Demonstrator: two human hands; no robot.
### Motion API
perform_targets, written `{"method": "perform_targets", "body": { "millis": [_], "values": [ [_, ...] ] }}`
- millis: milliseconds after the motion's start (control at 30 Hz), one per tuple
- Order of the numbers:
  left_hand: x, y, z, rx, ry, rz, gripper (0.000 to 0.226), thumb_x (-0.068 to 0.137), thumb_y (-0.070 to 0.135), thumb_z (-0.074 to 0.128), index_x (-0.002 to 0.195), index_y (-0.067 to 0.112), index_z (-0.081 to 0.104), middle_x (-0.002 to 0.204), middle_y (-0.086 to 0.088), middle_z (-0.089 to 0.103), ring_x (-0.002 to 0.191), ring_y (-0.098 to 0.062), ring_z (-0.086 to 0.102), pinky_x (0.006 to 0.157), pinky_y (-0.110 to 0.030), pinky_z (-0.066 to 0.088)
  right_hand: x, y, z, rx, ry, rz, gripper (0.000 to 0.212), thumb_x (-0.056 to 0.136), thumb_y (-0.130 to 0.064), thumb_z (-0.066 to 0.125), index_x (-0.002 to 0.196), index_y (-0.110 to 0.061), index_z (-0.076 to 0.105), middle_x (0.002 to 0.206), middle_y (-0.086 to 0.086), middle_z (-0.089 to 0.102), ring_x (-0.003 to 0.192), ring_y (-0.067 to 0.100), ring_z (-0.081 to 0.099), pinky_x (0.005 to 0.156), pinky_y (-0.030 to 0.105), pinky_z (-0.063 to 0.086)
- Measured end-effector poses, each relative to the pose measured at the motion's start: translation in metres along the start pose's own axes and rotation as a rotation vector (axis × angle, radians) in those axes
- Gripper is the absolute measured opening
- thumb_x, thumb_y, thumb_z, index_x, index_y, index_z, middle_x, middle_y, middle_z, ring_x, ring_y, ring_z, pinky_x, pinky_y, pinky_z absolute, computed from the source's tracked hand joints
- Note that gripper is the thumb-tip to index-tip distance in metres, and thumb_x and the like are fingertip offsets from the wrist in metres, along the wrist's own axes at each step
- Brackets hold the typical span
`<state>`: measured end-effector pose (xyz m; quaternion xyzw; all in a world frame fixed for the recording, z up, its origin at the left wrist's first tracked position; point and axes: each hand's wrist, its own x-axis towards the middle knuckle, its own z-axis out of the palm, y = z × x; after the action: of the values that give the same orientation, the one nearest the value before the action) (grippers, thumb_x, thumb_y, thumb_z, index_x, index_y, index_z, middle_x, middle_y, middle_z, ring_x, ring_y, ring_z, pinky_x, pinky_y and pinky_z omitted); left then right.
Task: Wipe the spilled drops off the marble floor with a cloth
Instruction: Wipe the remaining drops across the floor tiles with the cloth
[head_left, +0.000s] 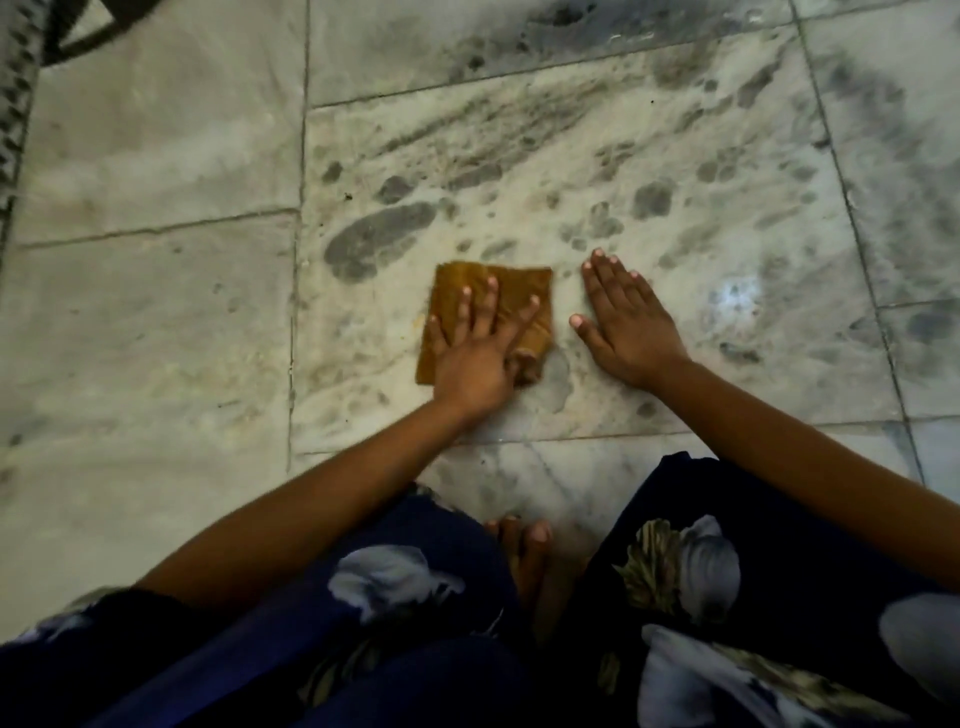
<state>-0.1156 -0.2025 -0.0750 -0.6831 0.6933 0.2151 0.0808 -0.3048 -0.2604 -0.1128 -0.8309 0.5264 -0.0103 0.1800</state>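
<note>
Cloth (519, 280), brown and folded square, lies flat on the marble floor (156, 156), toward the near left corner of the big middle slab. The left hand (475, 358) presses on it with fingers spread straight, so the wiping step looks to be in hand. The right hand (628, 322) rests flat and wide on the bare slab just beside the cloth, likely as a brace. I cannot tell drops from the marble's dark mottling. The next move probably calls for sliding the cloth under steady pressure across the slab. No containers are in view.
</note>
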Motion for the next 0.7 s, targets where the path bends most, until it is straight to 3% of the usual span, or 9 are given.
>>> {"method": "perform_targets", "body": {
  "millis": [167, 267, 400, 567, 633, 700],
  "values": [
    [-0.033, -0.013, 0.011, 0.138, -0.028, 0.184, 0.063, 0.090, 0.056, 0.028, 0.138, 0.049, -0.013, 0.158, -0.001, -0.014, 0.145, -0.029, -0.013, 0.111, -0.059, -0.002, -0.001, 0.004, -0.003, 0.020, -0.020, -0.028, 0.082, 0.084, -0.057, 0.004, 0.149, -0.009, 0.003, 0.158, 0.010, -0.002, 0.145, 0.020, -0.003, 0.114, 0.028, -0.008],
    [0.006, -0.050, -0.013, 0.115, -0.002, 0.024, 0.062, 0.096, 0.042, 0.035, 0.143, 0.048, -0.004, 0.159, -0.001, -0.013, 0.145, -0.030, -0.010, 0.112, -0.059, 0.006, 0.000, 0.003, -0.003, 0.049, -0.040, -0.022, 0.073, 0.090, -0.051, 0.012, 0.149, -0.009, 0.002, 0.158, 0.008, -0.004, 0.145, 0.018, -0.005, 0.114, 0.027, -0.009],
    [0.043, -0.052, -0.039, 0.002, -0.081, -0.138, 0.057, 0.098, 0.044, 0.032, 0.145, 0.047, -0.001, 0.158, 0.000, -0.018, 0.145, -0.032, -0.012, 0.112, -0.061, 0.006, 0.001, 0.003, -0.008, 0.117, -0.062, -0.017, 0.073, 0.089, -0.049, 0.013, 0.149, -0.010, 0.002, 0.158, 0.007, -0.004, 0.145, 0.017, -0.005, 0.114, 0.027, -0.008],
    [-0.012, -0.007, 0.006, 0.081, -0.065, 0.106, 0.063, 0.096, 0.044, 0.034, 0.143, 0.050, -0.009, 0.156, -0.001, -0.024, 0.143, -0.031, -0.019, 0.110, -0.060, -0.005, 0.000, -0.001, -0.008, 0.169, -0.025, 0.019, 0.072, 0.089, -0.048, 0.012, 0.150, -0.010, 0.006, 0.158, 0.005, 0.000, 0.145, 0.015, -0.002, 0.113, 0.025, -0.007],
    [-0.042, -0.018, 0.019, 0.135, -0.070, 0.224, 0.061, 0.092, 0.052, 0.025, 0.139, 0.052, -0.014, 0.154, 0.002, -0.025, 0.142, -0.025, -0.022, 0.110, -0.059, -0.005, 0.000, -0.002, -0.007, 0.153, -0.024, 0.025, 0.072, 0.089, -0.049, 0.011, 0.150, -0.010, 0.006, 0.158, 0.006, 0.000, 0.145, 0.016, -0.002, 0.113, 0.025, -0.007],
    [-0.054, -0.044, 0.019, 0.171, -0.053, 0.218, 0.060, 0.085, 0.054, 0.015, 0.136, 0.051, -0.018, 0.152, 0.006, -0.025, 0.142, -0.022, -0.020, 0.112, -0.059, -0.001, 0.000, -0.001, -0.005, 0.132, -0.013, 0.017, 0.075, 0.088, -0.054, 0.007, 0.150, -0.010, 0.006, 0.158, 0.006, 0.000, 0.145, 0.016, -0.002, 0.113, 0.025, -0.008]
  ]
}}
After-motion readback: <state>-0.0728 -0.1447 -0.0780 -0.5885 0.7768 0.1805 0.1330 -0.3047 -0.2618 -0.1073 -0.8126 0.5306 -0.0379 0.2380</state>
